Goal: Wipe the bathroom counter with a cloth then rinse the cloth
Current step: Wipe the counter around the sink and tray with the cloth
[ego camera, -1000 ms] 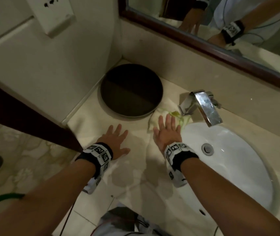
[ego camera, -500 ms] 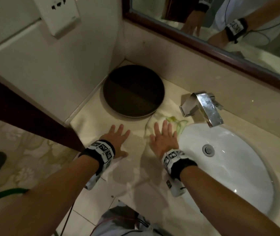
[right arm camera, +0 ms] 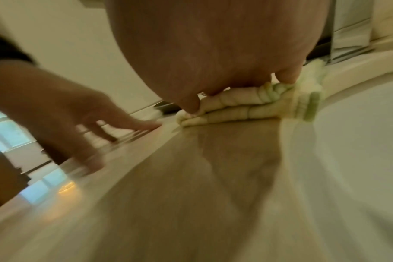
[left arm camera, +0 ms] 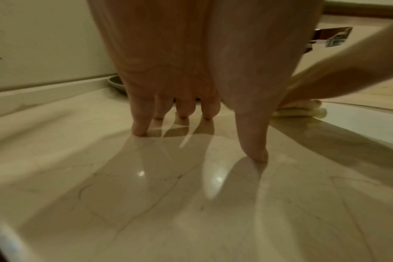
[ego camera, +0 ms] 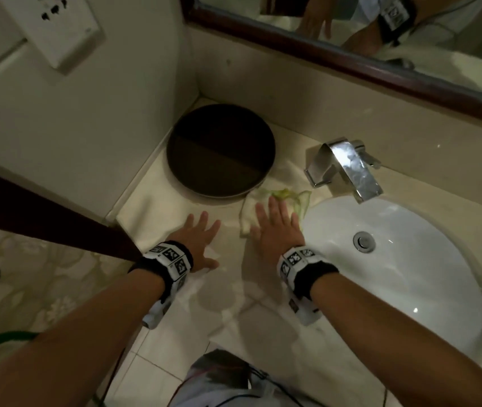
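Note:
A pale cloth with green marks lies bunched on the cream marble counter, between the dark round tray and the basin. My right hand lies flat on it with straight fingers, pressing it down. In the right wrist view the folded cloth shows under the palm. My left hand rests on the bare counter to the left with spread fingers, holding nothing. The left wrist view has its fingertips touching the marble.
A dark round tray fills the counter's back left corner. The chrome faucet overhangs the white oval basin on the right. A wall with a socket plate stands left, a framed mirror behind.
My right hand has slid the cloth back toward me and slightly left, away from the faucet base. The left hand has stayed flat on the counter.

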Demonstrator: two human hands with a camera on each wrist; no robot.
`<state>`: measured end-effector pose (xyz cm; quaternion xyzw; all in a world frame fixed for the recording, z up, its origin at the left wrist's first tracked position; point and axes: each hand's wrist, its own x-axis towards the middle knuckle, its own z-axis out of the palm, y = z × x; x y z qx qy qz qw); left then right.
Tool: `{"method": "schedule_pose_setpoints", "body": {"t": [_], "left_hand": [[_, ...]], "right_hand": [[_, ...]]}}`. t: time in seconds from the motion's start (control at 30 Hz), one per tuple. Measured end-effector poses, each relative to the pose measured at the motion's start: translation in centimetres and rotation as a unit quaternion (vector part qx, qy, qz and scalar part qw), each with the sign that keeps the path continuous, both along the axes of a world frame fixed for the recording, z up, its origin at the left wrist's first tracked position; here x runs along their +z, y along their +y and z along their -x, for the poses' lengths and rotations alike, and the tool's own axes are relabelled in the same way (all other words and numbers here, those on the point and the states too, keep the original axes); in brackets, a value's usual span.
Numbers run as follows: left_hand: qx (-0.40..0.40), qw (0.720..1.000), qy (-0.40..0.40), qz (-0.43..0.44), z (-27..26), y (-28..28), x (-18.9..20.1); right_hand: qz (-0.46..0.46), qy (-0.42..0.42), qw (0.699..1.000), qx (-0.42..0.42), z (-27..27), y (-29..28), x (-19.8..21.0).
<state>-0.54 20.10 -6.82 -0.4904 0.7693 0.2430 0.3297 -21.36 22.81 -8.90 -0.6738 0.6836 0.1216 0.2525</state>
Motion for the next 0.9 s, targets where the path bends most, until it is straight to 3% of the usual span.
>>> {"method": "schedule_pose_setpoints", "body": {"t": [0.2, 0.5, 0.67, 0.9], "left_hand": [[-0.002, 1.0, -0.013, 0.009, 0.2, 0.0, 0.5], [0.0, 1.0, -0.016, 0.017, 0.4, 0.1, 0.7], [-0.035, 0.999, -0.035, 0.017, 0.2, 0.2, 0.5], [-0.066, 0.998, -0.006, 0.018, -0.7, 0.1, -0.1]], "right_hand": [[0.006, 0.002, 1.0, -0.027, 2.1, -4.5, -0.3], [0.032, 0.004, 0.999, 0.026, 1.2, 0.5, -0.6], [-0.019, -0.011, 0.998, 0.056, -0.9, 6.1, 0.4], [-0.071, -0.004, 0.997, -0.015, -2.1, 4.4, 1.3]]}}
